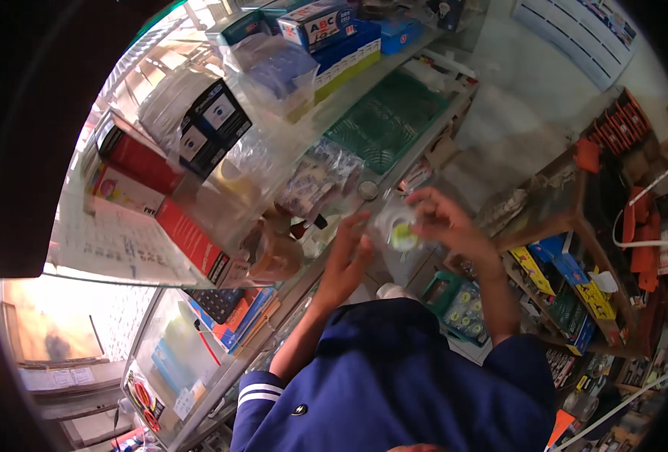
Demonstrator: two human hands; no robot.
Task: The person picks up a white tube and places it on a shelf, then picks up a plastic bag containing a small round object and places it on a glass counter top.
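My right hand holds a small round clear roll with a yellow-green core, pinched between its fingers over the shelf edge. Just left of the roll, my left hand is raised with its fingers spread, fingertips close to it but holding nothing. Both forearms rise from my dark blue sleeves with white stripes.
A glass counter shelf at left carries red boxes, a black box, plastic-wrapped packets and a green mesh tray. Blue boxes stand at the top. Shelves of small packaged goods fill the right.
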